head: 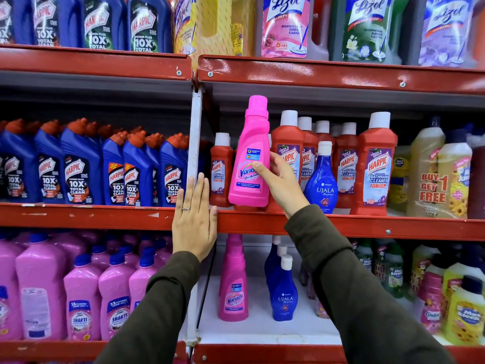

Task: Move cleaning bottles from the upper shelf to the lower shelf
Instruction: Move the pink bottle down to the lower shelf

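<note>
dark olive sleeves (367,298), ring (186,209)

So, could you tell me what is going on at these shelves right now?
A person is restocking cleaning products. Their right hand grips a pink Vanish bottle at the front of the middle shelf, among red Harpic bottles. The left hand rests flat, open, on the shelf edge by the upright post. On the lower shelf another Vanish bottle and blue Ujala bottles already stand.
</note>
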Demonstrator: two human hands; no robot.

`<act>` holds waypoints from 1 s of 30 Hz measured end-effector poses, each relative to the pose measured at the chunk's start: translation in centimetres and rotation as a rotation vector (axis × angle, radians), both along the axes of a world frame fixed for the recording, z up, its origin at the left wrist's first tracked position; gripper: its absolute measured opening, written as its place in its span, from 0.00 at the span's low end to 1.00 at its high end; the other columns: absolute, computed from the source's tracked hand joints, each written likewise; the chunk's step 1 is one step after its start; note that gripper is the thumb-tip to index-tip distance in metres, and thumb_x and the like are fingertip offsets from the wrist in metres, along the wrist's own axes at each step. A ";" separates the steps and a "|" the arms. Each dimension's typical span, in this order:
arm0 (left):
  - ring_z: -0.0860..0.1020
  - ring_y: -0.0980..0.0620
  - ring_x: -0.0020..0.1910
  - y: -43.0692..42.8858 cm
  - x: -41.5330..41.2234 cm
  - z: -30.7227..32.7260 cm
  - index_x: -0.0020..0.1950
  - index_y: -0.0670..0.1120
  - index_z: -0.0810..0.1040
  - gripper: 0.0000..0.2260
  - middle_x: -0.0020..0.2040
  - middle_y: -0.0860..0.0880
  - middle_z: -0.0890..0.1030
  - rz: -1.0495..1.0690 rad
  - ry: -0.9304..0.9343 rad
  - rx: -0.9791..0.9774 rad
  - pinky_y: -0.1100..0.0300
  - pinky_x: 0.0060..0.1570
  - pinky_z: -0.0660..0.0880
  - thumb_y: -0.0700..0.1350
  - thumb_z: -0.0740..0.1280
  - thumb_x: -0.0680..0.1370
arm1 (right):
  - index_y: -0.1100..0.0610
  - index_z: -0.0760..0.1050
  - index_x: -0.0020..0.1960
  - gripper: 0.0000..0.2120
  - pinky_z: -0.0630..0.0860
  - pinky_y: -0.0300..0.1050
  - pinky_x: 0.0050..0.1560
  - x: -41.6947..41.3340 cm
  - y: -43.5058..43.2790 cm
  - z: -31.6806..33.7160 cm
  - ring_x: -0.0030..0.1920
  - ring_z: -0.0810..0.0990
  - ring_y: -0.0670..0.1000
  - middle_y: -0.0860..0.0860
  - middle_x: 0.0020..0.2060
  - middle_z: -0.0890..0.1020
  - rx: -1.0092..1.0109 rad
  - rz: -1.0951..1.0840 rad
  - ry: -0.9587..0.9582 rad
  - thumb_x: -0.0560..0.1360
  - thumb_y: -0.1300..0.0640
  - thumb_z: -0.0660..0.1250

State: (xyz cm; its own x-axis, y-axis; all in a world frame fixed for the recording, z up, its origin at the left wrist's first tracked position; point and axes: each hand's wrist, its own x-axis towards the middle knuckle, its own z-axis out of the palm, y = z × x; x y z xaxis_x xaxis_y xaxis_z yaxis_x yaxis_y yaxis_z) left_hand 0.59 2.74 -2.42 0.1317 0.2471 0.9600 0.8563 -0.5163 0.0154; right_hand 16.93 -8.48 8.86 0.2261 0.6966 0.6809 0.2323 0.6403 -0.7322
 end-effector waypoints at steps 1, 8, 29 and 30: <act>0.47 0.50 0.83 0.0 0.0 0.0 0.82 0.42 0.52 0.27 0.84 0.46 0.52 -0.003 0.001 -0.001 0.50 0.81 0.46 0.50 0.47 0.84 | 0.57 0.70 0.67 0.18 0.82 0.41 0.54 -0.1 -0.4 -0.2 0.57 0.81 0.50 0.54 0.61 0.80 0.000 0.012 0.003 0.79 0.58 0.67; 0.44 0.51 0.83 -0.8 -0.4 0.1 0.82 0.43 0.50 0.27 0.84 0.47 0.51 -0.063 0.014 -0.031 0.49 0.81 0.46 0.50 0.48 0.84 | 0.57 0.70 0.70 0.22 0.81 0.45 0.57 -0.3 -3.0 -4.1 0.61 0.82 0.52 0.54 0.62 0.81 -0.026 0.049 0.022 0.78 0.56 0.69; 0.42 0.49 0.82 -4.6 -1.3 -20.7 0.82 0.44 0.43 0.31 0.83 0.47 0.44 -0.045 -0.027 -0.312 0.52 0.80 0.37 0.48 0.53 0.82 | 0.56 0.70 0.70 0.23 0.78 0.44 0.62 0.1 -5.1 -24.8 0.62 0.81 0.48 0.50 0.62 0.82 -0.266 0.036 0.018 0.77 0.60 0.70; 0.42 0.49 0.82 -4.5 -1.2 -21.7 0.82 0.44 0.42 0.32 0.83 0.46 0.44 -0.029 -0.024 -0.342 0.52 0.80 0.38 0.48 0.53 0.82 | 0.55 0.70 0.70 0.23 0.78 0.46 0.63 0.1 -4.6 -25.6 0.63 0.81 0.48 0.50 0.62 0.82 -0.288 0.029 0.018 0.77 0.60 0.71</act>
